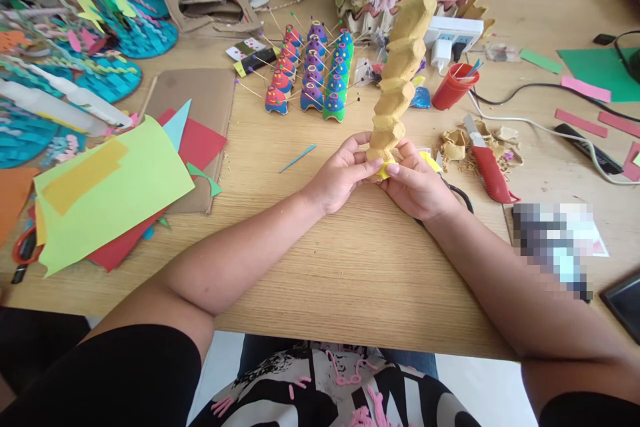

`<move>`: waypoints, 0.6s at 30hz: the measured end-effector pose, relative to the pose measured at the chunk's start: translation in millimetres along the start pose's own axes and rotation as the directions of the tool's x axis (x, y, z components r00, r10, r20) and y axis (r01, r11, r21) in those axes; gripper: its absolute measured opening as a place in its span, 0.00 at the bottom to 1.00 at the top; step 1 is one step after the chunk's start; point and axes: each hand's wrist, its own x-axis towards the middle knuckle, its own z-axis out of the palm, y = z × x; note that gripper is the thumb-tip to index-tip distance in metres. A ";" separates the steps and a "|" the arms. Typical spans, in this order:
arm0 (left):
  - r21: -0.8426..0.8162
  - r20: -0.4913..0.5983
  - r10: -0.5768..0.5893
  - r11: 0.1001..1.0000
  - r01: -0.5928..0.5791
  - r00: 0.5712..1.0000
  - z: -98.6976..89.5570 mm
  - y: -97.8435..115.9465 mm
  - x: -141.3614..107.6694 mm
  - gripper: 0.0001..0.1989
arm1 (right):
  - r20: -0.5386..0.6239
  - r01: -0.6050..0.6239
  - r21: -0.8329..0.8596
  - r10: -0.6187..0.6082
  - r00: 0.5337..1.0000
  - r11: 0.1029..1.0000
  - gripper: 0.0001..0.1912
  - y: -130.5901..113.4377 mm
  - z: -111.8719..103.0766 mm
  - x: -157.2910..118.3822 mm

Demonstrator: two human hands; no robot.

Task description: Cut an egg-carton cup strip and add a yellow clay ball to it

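Between my two hands is a long strip of tan egg carton (400, 73), its bumpy length pointing away from me and tilted up. My left hand (345, 170) grips the strip's near end from the left, thumb in front. From the other side my right hand (415, 177) grips the same end, its thumb pressed on a small yellow piece (385, 170) at the tip. Whether that piece is clay or paper I cannot tell. Fingers behind the strip are partly hidden. A thin blue stick (297, 158) lies on the table left of my hands.
Painted egg-carton caterpillars (313, 73) stand in three rows behind my left hand. At right are a red-handled knife (487, 167), carton scraps (455, 145), a red cup (454, 87) and a power strip (457, 33) with cables. Coloured paper (115, 193) lies left.
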 end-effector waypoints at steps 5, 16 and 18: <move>0.009 0.003 -0.003 1.000 0.003 1.000 -0.3 0.2 0.4 0.28 | -0.013 -0.005 0.004 0.005 1.000 1.000 0.34 -1.0 2.3 -0.9; 0.000 -0.010 -0.003 1.000 0.003 1.000 2.2 2.2 0.3 0.25 | -0.018 -0.005 0.016 0.005 1.000 1.000 0.33 0.1 0.1 0.0; -0.012 0.002 0.011 1.000 -0.011 1.000 1.6 1.5 1.0 0.25 | -0.024 -0.010 0.028 0.011 1.000 1.000 0.33 -0.3 -1.4 0.4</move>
